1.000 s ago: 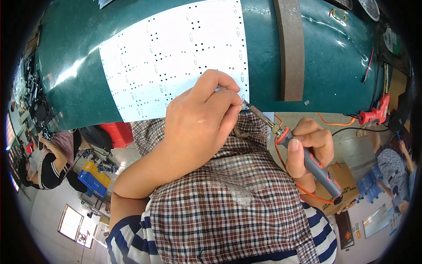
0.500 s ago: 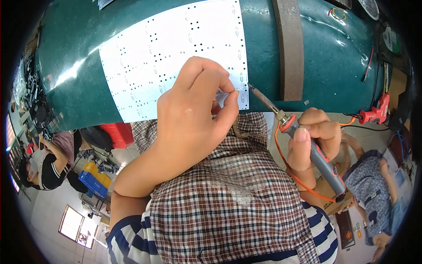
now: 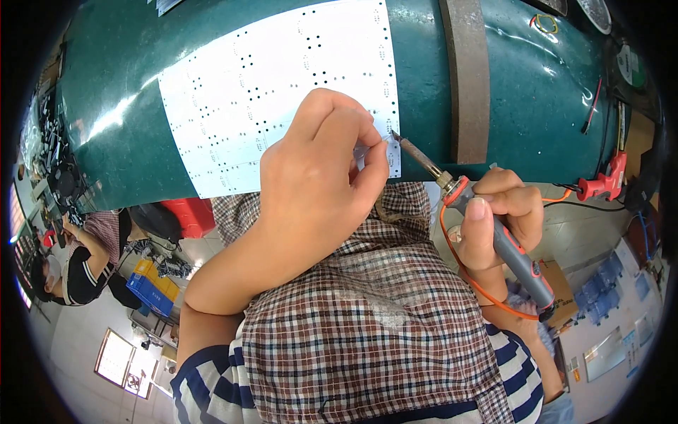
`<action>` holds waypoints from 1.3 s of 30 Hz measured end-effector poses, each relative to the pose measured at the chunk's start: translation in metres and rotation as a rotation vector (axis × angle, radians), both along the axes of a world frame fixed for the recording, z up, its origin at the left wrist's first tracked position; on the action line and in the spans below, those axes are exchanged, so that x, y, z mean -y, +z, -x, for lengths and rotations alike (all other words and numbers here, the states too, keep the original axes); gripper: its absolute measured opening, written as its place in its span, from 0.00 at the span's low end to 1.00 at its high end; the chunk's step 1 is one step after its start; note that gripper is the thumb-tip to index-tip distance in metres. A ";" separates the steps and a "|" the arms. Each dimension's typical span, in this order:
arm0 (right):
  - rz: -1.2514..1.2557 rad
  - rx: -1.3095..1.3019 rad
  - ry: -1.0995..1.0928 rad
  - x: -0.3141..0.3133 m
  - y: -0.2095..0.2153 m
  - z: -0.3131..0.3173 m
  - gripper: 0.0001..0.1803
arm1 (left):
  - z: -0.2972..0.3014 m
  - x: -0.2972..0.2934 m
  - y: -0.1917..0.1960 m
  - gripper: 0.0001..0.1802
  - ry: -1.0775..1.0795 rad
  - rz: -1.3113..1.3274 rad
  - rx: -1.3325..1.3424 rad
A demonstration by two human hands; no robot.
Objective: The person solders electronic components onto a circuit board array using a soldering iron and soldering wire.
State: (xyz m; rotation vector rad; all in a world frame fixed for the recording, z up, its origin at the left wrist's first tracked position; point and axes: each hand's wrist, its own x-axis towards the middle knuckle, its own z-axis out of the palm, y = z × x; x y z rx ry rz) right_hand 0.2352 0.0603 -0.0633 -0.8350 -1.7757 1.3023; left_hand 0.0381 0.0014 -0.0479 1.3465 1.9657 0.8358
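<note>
In the head view, the left hand [image 3: 300,173] pinches a thin wire [image 3: 386,138] near the right edge of the white dotted board [image 3: 219,120], which lies on the green table [image 3: 424,92]; the right hand [image 3: 519,205] grips a soldering iron [image 3: 521,263], its tip beside the wire

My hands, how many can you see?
2: your left hand over the white board, your right hand around the grey soldering iron. Parts of each hand are out of sight.

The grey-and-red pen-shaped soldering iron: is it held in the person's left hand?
No, the grey-and-red soldering iron is gripped in the person's right hand.
</note>
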 end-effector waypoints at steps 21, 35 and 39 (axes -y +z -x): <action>0.039 -0.111 -0.133 -0.043 0.007 0.073 0.12 | 0.059 -0.044 -0.008 0.06 0.183 -0.205 -0.206; 0.092 -0.058 -0.131 -0.047 -0.002 0.078 0.12 | 0.051 -0.044 -0.014 0.06 0.203 -0.132 -0.147; 0.080 -0.060 -0.129 -0.046 -0.002 0.077 0.12 | 0.050 -0.044 -0.014 0.05 0.204 -0.114 -0.134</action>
